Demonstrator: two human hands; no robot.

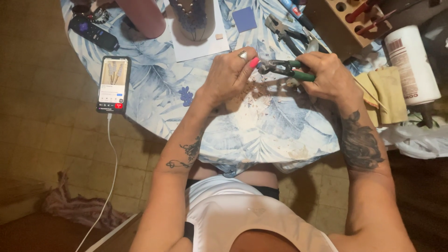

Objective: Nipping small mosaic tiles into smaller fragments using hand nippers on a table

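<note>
Here the right hand (pixel 329 74) is clamped around the green-sleeved handles of a pair of metal nippers (pixel 284 68), whose dark jaws point left toward the left hand (pixel 228 74). That left hand is pinched together at the fingertips just at the jaws, seemingly holding a small piece there, though the piece itself is too small to make out. Both hands hover above the middle of the round tabletop covered in a blue-and-white leaf-print cloth (pixel 261 135), over a scatter of pale chips and reddish dust (pixel 256 91). The pink-nailed thumb sits very near the jaws, so a slip or a hard squeeze could, I judge, nick it, and a cut fragment could fly off the edge to the floor. The nippers look worn, their steel head dull and greyish. A smartphone on a white charging cable (pixel 114 84) lies well apart to the left.
</note>
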